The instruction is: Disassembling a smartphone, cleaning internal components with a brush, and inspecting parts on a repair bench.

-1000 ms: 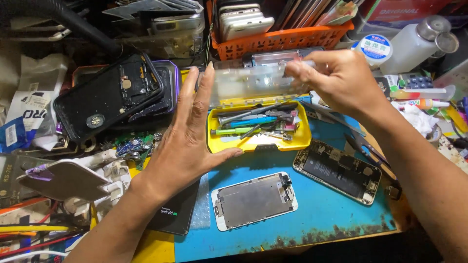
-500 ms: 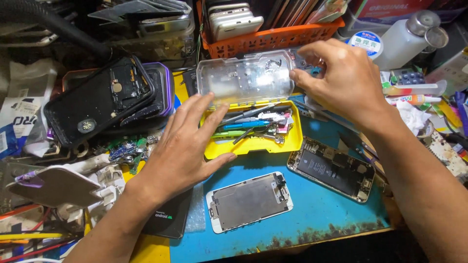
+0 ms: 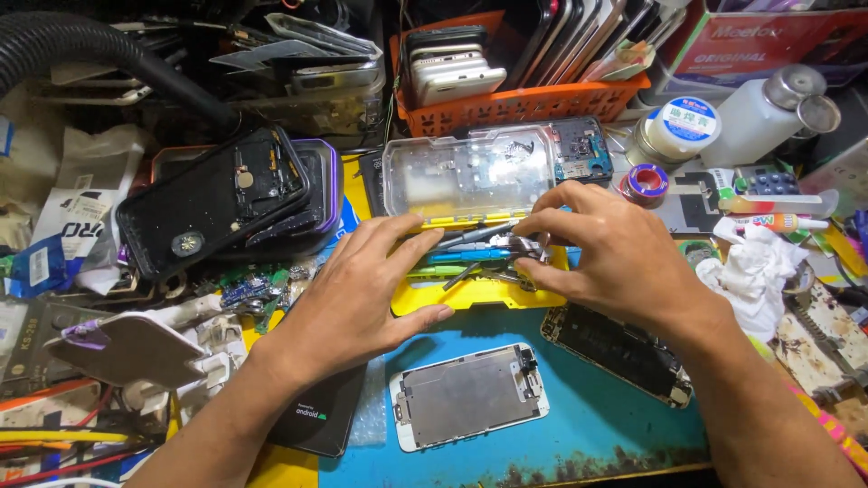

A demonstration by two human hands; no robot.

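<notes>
**Both hands at the yellow tool tray on a crowded repair bench**

Here, nearest the camera at 6 o'clock, a detached phone screen panel (image 3: 469,396) lies metal back up on the blue work mat (image 3: 597,434), with an opened phone body (image 3: 619,351) just beside it at 4 o'clock and a black phone back (image 3: 318,417) at 7 o'clock, partly under the left forearm. Above them, the left hand (image 3: 354,303) rests flat and open, fingers spread, its thumb lying along the near rim of the yellow tool tray (image 3: 470,291); it grips nothing. The right hand (image 3: 608,258) reaches in from 3 o'clock, fingers curled down over the tools (image 3: 470,256) in the tray. Its fingertips appear to pinch a small metal tool, though the view is too cluttered to say whether it truly has hold of it. The tray sits near the centre of the bench, its clear plastic lid (image 3: 468,173) standing open behind it at 12 o'clock. Farther off, a dark stack of phone housings (image 3: 221,199) lies at 10 o'clock, an orange basket (image 3: 524,99) of phones stands at 12 o'clock, and a white bottle (image 3: 759,113) and round tin (image 3: 676,128) sit at 2 o'clock. A crumpled white cloth (image 3: 755,267) lies at 3 o'clock.
</notes>
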